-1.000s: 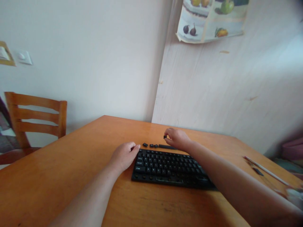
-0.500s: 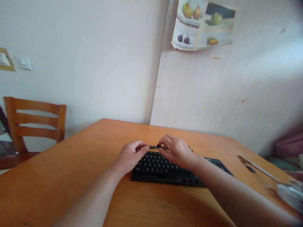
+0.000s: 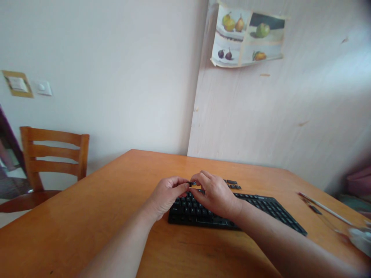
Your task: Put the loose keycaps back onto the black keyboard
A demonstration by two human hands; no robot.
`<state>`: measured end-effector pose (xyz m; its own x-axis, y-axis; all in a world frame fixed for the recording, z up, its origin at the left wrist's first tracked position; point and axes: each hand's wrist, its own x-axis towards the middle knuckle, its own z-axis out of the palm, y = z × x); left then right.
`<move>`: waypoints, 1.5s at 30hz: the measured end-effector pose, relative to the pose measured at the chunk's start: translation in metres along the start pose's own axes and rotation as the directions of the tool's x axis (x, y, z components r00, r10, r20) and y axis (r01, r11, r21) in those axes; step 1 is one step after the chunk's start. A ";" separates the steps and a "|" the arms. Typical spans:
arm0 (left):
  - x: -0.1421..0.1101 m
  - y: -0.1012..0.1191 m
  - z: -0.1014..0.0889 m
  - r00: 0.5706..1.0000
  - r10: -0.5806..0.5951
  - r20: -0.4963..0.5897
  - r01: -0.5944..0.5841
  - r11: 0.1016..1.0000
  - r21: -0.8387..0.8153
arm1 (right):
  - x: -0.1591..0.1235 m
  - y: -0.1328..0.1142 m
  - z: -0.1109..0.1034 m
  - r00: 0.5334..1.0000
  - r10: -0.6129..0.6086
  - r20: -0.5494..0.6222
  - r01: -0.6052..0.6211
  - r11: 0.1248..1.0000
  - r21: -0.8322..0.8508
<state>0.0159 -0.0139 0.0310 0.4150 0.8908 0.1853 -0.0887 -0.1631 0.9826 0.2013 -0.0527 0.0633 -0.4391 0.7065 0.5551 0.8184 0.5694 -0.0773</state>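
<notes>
In the head view, the black keyboard (image 3: 269,208) lies on the wooden table, with keys absent along its front row. Above its back left part my two hands nearly meet. My left hand (image 3: 171,195) is closed in a pinch on a small black keycap (image 3: 190,184). My right hand (image 3: 216,195) has curled fingers, its index fingertip and thumb close around a small dark keycap (image 3: 194,183) right beside the left fingertips. The right hand and forearm hide the middle of the keyboard. Behind the right hand, several loose keycaps (image 3: 232,182) lie on the table.
The wooden table (image 3: 116,216) reaches to the wall. On its right side lie a thin pale stick (image 3: 321,206), a small dark object (image 3: 315,209) and a whitish plastic-like thing (image 3: 359,237). A wooden chair (image 3: 55,150) stands on the left. Fruit pictures (image 3: 246,34) hang on the wall.
My hands have come closer together, their fingertips nearly touching over the keycaps. The left hand has moved right and now pinches a keycap. The camera has turned slightly left.
</notes>
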 end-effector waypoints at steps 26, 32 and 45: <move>0.011 -0.010 -0.021 0.958 0.080 -0.276 -0.024 0.979 0.200 | -0.066 0.035 -0.035 0.925 0.198 0.323 -0.250 0.960 0.129; 0.012 -0.012 -0.023 0.952 0.086 -0.293 -0.011 0.969 0.249 | -0.071 0.032 -0.031 0.909 0.206 0.363 -0.257 0.962 0.096; 0.012 -0.015 -0.025 0.957 0.105 -0.271 -0.011 0.944 0.328 | -0.070 0.023 -0.032 0.918 0.188 0.349 -0.203 0.979 0.006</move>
<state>-0.0006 0.0100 0.0186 0.1424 0.9500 0.2779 0.2089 -0.3033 0.9297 0.2625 -0.1028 0.0495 -0.3786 0.9022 0.2064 0.8883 0.4169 -0.1928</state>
